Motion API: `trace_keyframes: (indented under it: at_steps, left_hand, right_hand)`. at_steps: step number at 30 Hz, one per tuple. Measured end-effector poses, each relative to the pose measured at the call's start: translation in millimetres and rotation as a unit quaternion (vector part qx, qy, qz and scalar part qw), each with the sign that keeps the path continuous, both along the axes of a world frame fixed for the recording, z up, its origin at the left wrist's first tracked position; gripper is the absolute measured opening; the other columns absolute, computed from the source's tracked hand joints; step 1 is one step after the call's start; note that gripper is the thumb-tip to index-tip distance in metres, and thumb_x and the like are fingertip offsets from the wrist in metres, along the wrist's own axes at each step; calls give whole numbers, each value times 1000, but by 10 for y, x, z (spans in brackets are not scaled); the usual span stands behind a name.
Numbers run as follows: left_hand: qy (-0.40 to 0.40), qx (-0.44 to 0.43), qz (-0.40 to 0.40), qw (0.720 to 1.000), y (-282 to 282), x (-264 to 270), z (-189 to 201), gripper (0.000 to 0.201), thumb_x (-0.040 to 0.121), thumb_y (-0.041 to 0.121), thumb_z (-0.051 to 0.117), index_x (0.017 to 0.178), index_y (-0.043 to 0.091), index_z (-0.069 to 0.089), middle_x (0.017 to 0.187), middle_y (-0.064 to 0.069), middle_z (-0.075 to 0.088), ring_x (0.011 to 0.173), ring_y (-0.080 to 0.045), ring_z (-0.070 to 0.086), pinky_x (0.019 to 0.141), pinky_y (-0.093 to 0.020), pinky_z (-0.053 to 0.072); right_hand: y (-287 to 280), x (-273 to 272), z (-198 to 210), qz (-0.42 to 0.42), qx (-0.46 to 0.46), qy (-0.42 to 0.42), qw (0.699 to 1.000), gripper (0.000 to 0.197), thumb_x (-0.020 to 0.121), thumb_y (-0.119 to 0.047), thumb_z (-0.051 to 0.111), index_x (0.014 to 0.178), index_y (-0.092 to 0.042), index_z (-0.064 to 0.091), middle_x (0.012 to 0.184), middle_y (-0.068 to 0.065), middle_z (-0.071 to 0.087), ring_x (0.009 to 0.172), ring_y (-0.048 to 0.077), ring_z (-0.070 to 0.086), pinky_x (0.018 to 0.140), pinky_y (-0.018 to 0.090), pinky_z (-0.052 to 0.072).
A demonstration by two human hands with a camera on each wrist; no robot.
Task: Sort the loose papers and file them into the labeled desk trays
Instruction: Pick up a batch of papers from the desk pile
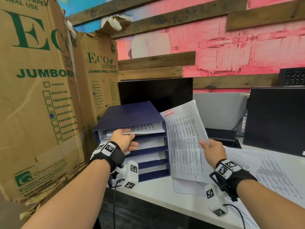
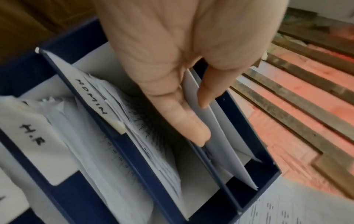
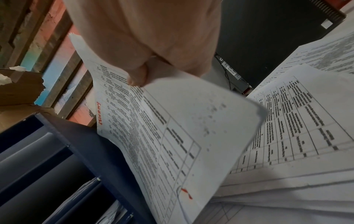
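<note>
Papers from the loose pile were what I had in play: my right hand [image 1: 212,150] pinched a printed sheet [image 1: 184,142] by its right edge, thumb on the face, holding it upright with its long axis near vertical, just to the right of the blue tray stack [image 1: 132,113]. My left hand [image 1: 124,139] was at the mouth of the top tray, fingers [image 2: 189,130] fairly straight and slipped among the filed sheets [image 2: 216,136] there, thumb on the far side of a sheet; I could not tell if it truly gripped one. In the left wrist view the tray below carried an ADMIN label [image 2: 91,97]. More loose sheets [image 1: 272,172] lay on the desk [image 1: 161,195] to the right. I judged the held sheet needed swinging left and laying flat, short edge first, into whichever slot the left hand was opening; the left hand was nearer the trays.
</note>
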State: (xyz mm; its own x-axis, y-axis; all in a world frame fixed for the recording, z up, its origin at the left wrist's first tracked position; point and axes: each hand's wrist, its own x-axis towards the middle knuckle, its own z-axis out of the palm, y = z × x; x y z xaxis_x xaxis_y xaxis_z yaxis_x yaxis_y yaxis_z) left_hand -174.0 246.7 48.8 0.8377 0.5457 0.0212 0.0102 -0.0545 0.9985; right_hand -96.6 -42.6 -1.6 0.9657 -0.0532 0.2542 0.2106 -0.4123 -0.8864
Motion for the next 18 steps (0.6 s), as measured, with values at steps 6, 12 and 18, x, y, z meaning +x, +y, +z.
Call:
trace_keyframes:
  at_steps: [6,12,18]
  left_hand:
    - [-42,-98,16,994,18,50,54,16,96,0,46,100,12,37,95,-13,54,54,-21,64,51,-40,57]
    - [-39,-94,-5,995,47,63,25,26,89,13,65,109,2,53,104,-10,58,81,-29,68,58,-32,59]
    - [-56,-110,-16,992,4,64,86,23,88,3,60,111,3,58,121,-10,49,116,-27,48,98,-38,44]
  right_hand:
    - [-67,18,20,-4,-4,-4,1000,28,96,-25,52,103,-1,66,85,16,66,77,27,58,77,37,48]
    - [-90,-25,3,7,-4,1,1000,29,97,-26,51,107,-4,65,85,13,67,81,28,62,76,34,49]
    - [-217,-102,73,14,12,-1,1000,31,96,-26,52,108,-2,65,82,11,65,74,23,59,76,36,50]
